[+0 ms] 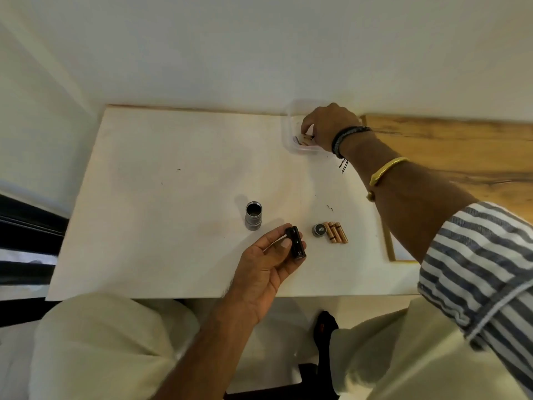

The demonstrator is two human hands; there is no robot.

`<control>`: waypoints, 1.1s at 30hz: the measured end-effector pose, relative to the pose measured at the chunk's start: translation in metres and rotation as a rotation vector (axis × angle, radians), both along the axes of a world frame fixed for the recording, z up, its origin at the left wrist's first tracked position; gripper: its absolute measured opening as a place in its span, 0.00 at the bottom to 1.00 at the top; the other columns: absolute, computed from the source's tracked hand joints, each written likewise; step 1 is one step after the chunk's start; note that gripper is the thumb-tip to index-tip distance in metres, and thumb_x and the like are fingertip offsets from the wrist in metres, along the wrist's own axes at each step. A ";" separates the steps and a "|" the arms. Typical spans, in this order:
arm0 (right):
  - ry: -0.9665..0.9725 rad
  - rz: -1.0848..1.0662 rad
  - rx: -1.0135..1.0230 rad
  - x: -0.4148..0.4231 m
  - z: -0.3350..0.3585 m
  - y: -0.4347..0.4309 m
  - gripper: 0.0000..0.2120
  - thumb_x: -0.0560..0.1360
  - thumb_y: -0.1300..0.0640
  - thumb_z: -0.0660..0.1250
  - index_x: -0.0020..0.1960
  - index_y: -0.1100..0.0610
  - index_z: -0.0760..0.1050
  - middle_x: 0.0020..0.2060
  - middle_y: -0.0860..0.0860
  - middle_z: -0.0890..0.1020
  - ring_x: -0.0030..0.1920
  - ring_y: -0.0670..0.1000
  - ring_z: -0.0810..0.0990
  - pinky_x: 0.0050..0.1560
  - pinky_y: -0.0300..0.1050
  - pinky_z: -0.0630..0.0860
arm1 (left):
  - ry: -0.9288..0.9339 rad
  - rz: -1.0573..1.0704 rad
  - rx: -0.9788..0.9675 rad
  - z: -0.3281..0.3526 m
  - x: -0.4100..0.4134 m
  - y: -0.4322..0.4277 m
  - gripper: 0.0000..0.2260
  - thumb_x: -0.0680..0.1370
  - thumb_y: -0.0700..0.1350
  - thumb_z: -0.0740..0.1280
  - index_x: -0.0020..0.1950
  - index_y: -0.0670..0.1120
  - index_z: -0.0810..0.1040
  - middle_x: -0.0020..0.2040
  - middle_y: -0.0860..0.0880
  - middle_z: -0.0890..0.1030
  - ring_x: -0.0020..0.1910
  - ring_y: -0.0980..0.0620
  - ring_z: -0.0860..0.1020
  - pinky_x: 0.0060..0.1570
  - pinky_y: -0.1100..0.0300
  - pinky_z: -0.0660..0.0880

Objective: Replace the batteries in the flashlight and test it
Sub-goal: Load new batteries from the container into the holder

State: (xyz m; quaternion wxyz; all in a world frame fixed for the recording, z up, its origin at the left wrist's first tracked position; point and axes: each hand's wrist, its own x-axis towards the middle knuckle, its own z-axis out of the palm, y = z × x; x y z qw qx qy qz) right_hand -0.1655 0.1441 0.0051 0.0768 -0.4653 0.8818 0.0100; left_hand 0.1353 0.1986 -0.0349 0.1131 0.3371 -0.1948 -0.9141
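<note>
The left grip (268,264) pinches a black, ribbed battery holder (296,243) between thumb and fingers, low over the smooth white counter (173,197) near its front edge. Whether the holder has cells in it is hard to make out.

The right grip (328,125) reaches into a clear plastic tub (288,134) at the counter's far edge. Its fingers curl down over the tub batteries (304,140). The hand hides the fingertips, so I cannot tell whether it holds one.

The silver metal flashlight body (253,216) stands upright with its dark open end up, near the left grip but apart from it. A round black tail cap (319,230) lies just beside three copper-coloured batteries (336,232), which lie side by side.
</note>
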 end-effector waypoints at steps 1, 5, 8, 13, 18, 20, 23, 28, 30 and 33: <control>0.003 -0.006 -0.018 0.001 0.000 0.001 0.10 0.76 0.58 0.68 0.53 0.44 0.83 0.53 0.53 0.84 0.49 0.59 0.83 0.48 0.49 0.80 | -0.003 0.001 0.002 0.000 0.001 0.000 0.18 0.73 0.36 0.68 0.63 0.39 0.78 0.59 0.36 0.82 0.57 0.40 0.82 0.51 0.51 0.81; -0.021 -0.059 -0.149 0.011 0.004 0.008 0.17 0.77 0.62 0.65 0.61 0.46 0.81 0.59 0.54 0.83 0.57 0.60 0.81 0.56 0.51 0.80 | -0.004 0.011 -0.001 0.004 0.003 0.001 0.18 0.73 0.37 0.69 0.63 0.39 0.78 0.59 0.36 0.82 0.57 0.41 0.82 0.52 0.52 0.81; -0.059 -0.118 -0.298 0.026 0.016 0.021 0.20 0.74 0.62 0.64 0.63 0.48 0.80 0.53 0.56 0.83 0.54 0.60 0.81 0.52 0.49 0.77 | -0.002 0.013 -0.025 0.007 0.004 0.002 0.16 0.76 0.36 0.68 0.64 0.38 0.78 0.59 0.37 0.82 0.56 0.42 0.82 0.53 0.52 0.81; -0.346 -0.219 -0.612 0.079 0.037 0.065 0.12 0.75 0.58 0.70 0.57 0.52 0.83 0.43 0.52 0.87 0.43 0.51 0.85 0.50 0.48 0.83 | 0.000 0.010 -0.059 0.017 0.006 0.007 0.13 0.79 0.34 0.66 0.62 0.39 0.78 0.57 0.38 0.83 0.55 0.42 0.83 0.54 0.51 0.81; -0.785 -0.369 -0.801 0.157 0.040 0.128 0.10 0.75 0.59 0.74 0.55 0.50 0.83 0.37 0.50 0.87 0.40 0.48 0.88 0.40 0.45 0.85 | 0.007 0.001 -0.105 0.025 0.012 0.015 0.13 0.77 0.35 0.69 0.62 0.40 0.79 0.56 0.38 0.83 0.55 0.41 0.82 0.53 0.49 0.81; -0.831 -0.387 -0.828 0.182 0.040 0.147 0.10 0.74 0.59 0.75 0.53 0.50 0.83 0.36 0.50 0.87 0.39 0.49 0.88 0.40 0.49 0.86 | -0.005 -0.001 -0.125 0.028 0.016 0.017 0.14 0.76 0.36 0.71 0.62 0.41 0.80 0.58 0.37 0.82 0.54 0.41 0.83 0.51 0.48 0.81; -0.682 -0.353 -0.808 0.203 0.040 0.166 0.09 0.74 0.57 0.75 0.53 0.48 0.83 0.35 0.47 0.87 0.37 0.47 0.87 0.43 0.50 0.86 | -0.003 -0.012 -0.159 0.031 0.021 0.020 0.14 0.75 0.38 0.73 0.60 0.43 0.81 0.59 0.38 0.82 0.53 0.41 0.83 0.49 0.49 0.81; -0.597 -0.325 -0.797 0.220 0.041 0.183 0.09 0.73 0.54 0.77 0.53 0.47 0.84 0.35 0.44 0.87 0.35 0.41 0.85 0.45 0.45 0.85 | 0.022 -0.030 -0.223 0.034 0.031 0.022 0.14 0.75 0.37 0.72 0.61 0.42 0.80 0.56 0.38 0.83 0.54 0.39 0.83 0.49 0.48 0.81; -0.581 -0.317 -0.796 0.225 0.042 0.184 0.09 0.73 0.55 0.77 0.53 0.48 0.84 0.34 0.43 0.86 0.35 0.40 0.84 0.44 0.41 0.83 | 0.023 -0.039 -0.255 0.034 0.034 0.024 0.14 0.76 0.37 0.72 0.61 0.41 0.80 0.55 0.38 0.83 0.53 0.40 0.83 0.49 0.49 0.81; -0.575 -0.289 -0.776 0.228 0.040 0.182 0.09 0.73 0.57 0.77 0.53 0.50 0.85 0.35 0.42 0.85 0.36 0.39 0.84 0.46 0.38 0.82 | 0.007 -0.013 -0.298 0.033 0.038 0.025 0.12 0.76 0.37 0.71 0.60 0.42 0.81 0.54 0.39 0.84 0.53 0.40 0.83 0.49 0.48 0.81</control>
